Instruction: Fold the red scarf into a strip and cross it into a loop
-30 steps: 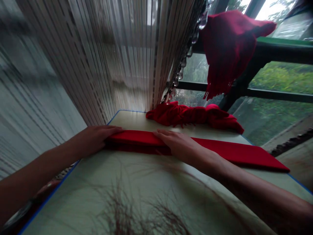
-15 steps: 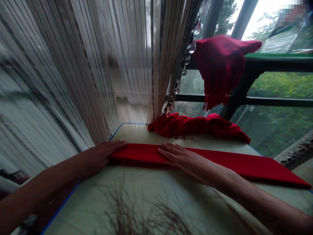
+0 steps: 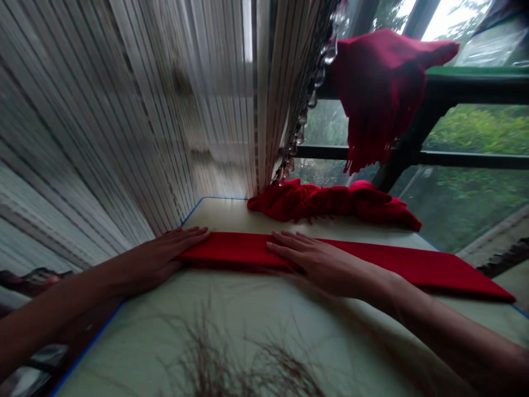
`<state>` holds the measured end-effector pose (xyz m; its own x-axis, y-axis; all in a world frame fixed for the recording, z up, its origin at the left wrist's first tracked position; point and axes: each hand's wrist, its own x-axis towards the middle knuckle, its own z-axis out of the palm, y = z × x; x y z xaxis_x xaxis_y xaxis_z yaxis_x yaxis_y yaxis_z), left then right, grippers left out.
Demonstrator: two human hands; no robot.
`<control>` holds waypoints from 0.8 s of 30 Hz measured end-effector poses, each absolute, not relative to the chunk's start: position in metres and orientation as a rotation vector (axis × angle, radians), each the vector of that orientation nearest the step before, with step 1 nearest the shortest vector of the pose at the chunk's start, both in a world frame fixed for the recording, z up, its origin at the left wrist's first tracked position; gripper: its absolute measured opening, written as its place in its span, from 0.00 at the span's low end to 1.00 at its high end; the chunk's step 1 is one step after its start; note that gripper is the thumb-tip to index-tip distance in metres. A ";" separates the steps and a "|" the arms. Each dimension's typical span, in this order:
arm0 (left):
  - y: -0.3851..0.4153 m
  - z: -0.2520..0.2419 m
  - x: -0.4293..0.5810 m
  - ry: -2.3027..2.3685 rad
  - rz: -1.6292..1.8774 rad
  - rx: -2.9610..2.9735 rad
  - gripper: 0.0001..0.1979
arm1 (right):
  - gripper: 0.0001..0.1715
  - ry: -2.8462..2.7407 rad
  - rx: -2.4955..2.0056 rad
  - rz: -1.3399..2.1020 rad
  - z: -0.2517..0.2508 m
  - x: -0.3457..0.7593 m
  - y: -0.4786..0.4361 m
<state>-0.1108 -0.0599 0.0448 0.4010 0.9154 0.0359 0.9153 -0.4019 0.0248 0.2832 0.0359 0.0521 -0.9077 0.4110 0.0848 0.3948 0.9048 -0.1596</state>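
A long red cloth folded into a narrow strip (image 3: pixel 413 264) lies across the pale table top (image 3: pixel 231 325). My left hand (image 3: pixel 165 256) lies flat, fingers stretched out, pressing on the strip's left end. My right hand (image 3: pixel 318 259) rests flat with fingers apart on the strip's middle. Neither hand grips anything.
A crumpled red fringed cloth (image 3: pixel 330 201) lies at the table's far edge. Another red fringed cloth (image 3: pixel 380 88) hangs over a dark window bar (image 3: pixel 475 85). A striped sheer curtain (image 3: pixel 165 110) hangs at the left and back. The table has a blue edge (image 3: pixel 86 353).
Both hands stay flat on the folded strip and have barely shifted. The view has wobbled down and back up.
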 end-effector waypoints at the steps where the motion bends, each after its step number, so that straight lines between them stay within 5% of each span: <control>1: -0.061 0.045 -0.110 1.725 0.059 2.616 0.30 | 0.43 -2.955 -0.630 0.235 0.051 0.284 0.037; 15: -0.041 0.057 -0.065 1.871 0.057 2.421 0.33 | 0.37 -2.791 -0.753 0.566 0.051 0.304 0.049; 24: -0.034 0.048 -0.049 1.884 -0.047 2.405 0.34 | 0.40 -2.725 -1.124 0.316 0.030 0.336 0.055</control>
